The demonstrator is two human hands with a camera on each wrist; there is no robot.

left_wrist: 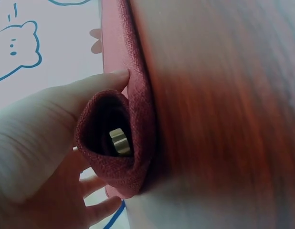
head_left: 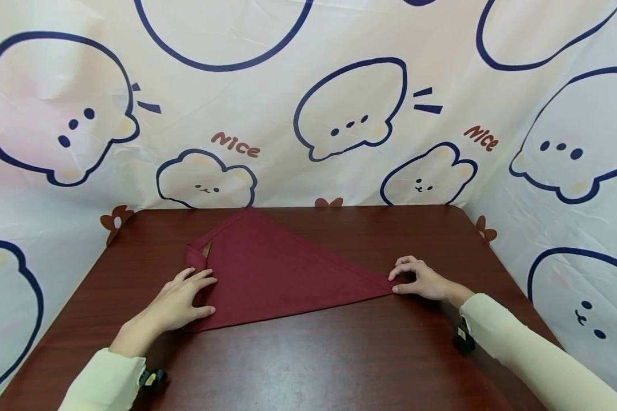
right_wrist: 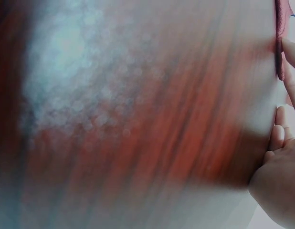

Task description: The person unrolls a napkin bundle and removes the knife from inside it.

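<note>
Cloth [head_left: 283, 274] mid-fold on table [head_left: 339, 354]: left hand [head_left: 182, 299] flat on rolled edge, right hand [head_left: 421, 279] pinching corner; likely needs corner carried across next.

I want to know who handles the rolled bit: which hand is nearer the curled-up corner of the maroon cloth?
Left. The left hand touches the cloth right by its rolled corner; the right hand pinches the far pointed tip.

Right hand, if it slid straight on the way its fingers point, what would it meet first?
The right hand points left and already touches the tip of the folded dark red cloth; going on it would likely push into that cloth, and further along lies the left hand.
</note>
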